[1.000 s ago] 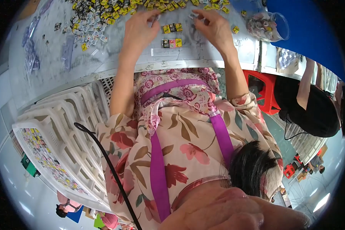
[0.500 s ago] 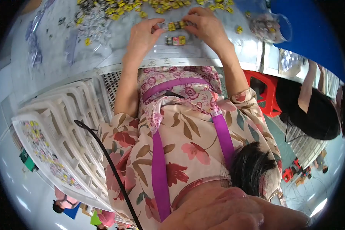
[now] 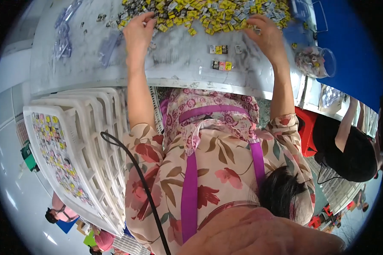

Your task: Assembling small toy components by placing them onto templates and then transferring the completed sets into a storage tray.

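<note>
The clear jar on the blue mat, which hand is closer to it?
Right. The right hand is just beside the jar; the left hand is far across the table.

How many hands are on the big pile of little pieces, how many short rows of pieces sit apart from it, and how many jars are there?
Hands on the pile: 2, the left hand and the right hand
Short rows set apart: 2, the upper row and the lower row
Clear jar: 1
Total: 5
</note>
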A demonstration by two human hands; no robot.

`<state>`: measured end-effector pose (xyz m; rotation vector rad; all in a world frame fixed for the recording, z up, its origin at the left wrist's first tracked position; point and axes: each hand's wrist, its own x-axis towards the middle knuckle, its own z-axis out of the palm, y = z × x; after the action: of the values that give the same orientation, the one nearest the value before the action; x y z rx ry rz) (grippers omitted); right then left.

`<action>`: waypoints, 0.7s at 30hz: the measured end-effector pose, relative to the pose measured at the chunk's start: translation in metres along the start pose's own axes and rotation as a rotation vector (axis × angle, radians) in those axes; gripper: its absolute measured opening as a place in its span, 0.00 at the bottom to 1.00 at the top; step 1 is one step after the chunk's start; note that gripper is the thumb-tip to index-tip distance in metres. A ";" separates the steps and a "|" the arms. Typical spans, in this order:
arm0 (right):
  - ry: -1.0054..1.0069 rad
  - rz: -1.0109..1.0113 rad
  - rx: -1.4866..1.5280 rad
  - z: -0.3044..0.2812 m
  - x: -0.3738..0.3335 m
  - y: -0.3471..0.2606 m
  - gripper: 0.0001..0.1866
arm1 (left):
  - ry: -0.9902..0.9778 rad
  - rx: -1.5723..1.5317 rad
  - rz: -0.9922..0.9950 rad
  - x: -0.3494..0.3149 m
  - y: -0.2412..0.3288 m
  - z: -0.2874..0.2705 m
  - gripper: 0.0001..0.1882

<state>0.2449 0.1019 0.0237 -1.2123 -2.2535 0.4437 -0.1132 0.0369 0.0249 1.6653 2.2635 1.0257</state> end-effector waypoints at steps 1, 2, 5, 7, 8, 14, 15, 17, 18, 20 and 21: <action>0.014 0.004 -0.015 -0.001 0.004 0.006 0.15 | -0.020 -0.012 0.065 0.010 0.006 0.008 0.13; 0.049 -0.003 -0.027 0.004 0.009 0.015 0.15 | -0.040 -0.024 0.130 0.020 0.012 0.017 0.13; 0.121 -0.041 -0.054 0.007 0.036 0.026 0.15 | 0.005 0.040 0.353 0.056 0.021 0.053 0.13; 0.032 0.065 0.002 0.013 0.056 0.021 0.15 | 0.014 0.070 0.497 0.070 0.030 0.081 0.13; 0.036 0.069 -0.004 0.014 0.065 0.017 0.15 | -0.062 0.064 0.495 0.073 0.038 0.093 0.12; 0.088 -0.300 -0.055 0.045 0.124 -0.001 0.13 | -0.112 0.089 0.596 0.087 0.052 0.106 0.10; 0.061 -0.293 -0.043 0.055 0.135 -0.001 0.12 | -0.080 0.074 0.603 0.088 0.053 0.106 0.10; 0.039 -0.275 -0.033 0.072 0.145 -0.005 0.12 | -0.057 0.055 0.619 0.087 0.056 0.106 0.10; -0.056 -0.179 -0.162 0.082 0.148 -0.008 0.11 | -0.070 0.084 0.597 0.084 0.056 0.104 0.10; -0.136 -0.087 -0.297 0.092 0.148 -0.013 0.11 | -0.068 0.111 0.586 0.080 0.053 0.097 0.10; -0.120 -0.097 -0.306 0.093 0.141 -0.013 0.11 | -0.047 0.109 0.602 0.080 0.048 0.099 0.06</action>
<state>0.1171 0.2104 -0.0014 -1.2430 -2.5402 0.1391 -0.0564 0.1586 0.0003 2.4687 1.8456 0.9516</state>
